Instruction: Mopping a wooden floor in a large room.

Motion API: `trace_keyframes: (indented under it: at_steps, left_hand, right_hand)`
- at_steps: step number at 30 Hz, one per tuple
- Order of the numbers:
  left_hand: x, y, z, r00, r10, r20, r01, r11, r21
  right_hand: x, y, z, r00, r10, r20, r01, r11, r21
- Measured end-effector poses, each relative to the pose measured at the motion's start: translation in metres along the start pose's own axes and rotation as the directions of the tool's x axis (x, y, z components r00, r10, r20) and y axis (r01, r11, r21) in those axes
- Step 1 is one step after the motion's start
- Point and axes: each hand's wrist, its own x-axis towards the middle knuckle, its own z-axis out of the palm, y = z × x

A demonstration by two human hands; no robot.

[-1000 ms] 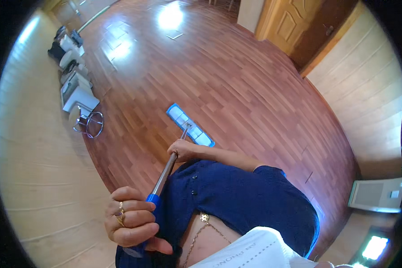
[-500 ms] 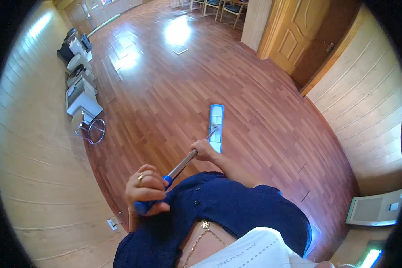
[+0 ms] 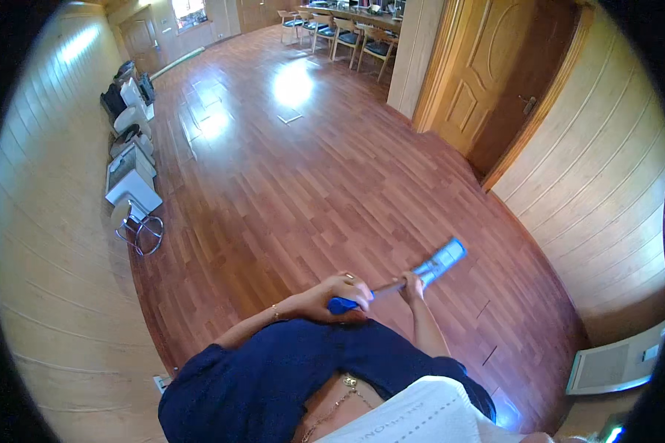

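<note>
I hold a flat mop with both hands. My left hand [image 3: 343, 291] is closed around the blue grip at the top of the mop handle [image 3: 386, 288]. My right hand [image 3: 412, 285] grips the metal shaft a little lower. The pale blue flat mop head [image 3: 441, 261] rests on the reddish wooden floor [image 3: 303, 184] to my right front, pointing toward the wood-panelled wall on the right. My dark blue top fills the lower middle of the view.
Printers and office machines [image 3: 131, 177] line the left wall, with a chrome stool frame [image 3: 142, 231] beside them. A wooden double door [image 3: 495, 81] stands at the right. Chairs and a table [image 3: 347, 29] are far back. A white vent unit [image 3: 617, 363] sits low right.
The mop head has swung from the left front across to the right front. My hands moved closer together, and the view tilted up to show more of the room.
</note>
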Motion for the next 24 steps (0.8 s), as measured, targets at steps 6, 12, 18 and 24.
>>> trace_keyframes:
  at_steps: [6,12,18,24]
  left_hand:
    - [0.042,-0.036,0.038,0.993,0.035,0.113,-0.020,0.990,-0.137]
    - [0.067,-0.031,0.045,0.976,-0.030,0.214,0.099,0.941,-0.323]
    - [0.073,0.018,0.022,0.983,0.002,0.184,0.046,0.965,-0.258]
    - [0.082,0.077,-0.003,0.955,0.201,0.219,-0.163,0.970,-0.180]
  right_hand:
    - [-0.057,0.057,-0.065,0.842,0.538,-0.042,-0.357,0.613,0.705]
    - [-0.111,0.068,-0.107,0.931,0.294,-0.218,-0.336,0.923,-0.187]
    - [-0.128,-0.014,-0.112,0.987,0.051,-0.155,-0.079,0.980,-0.185]
    - [-0.116,-0.090,-0.102,0.989,0.122,-0.083,-0.142,0.939,-0.312]
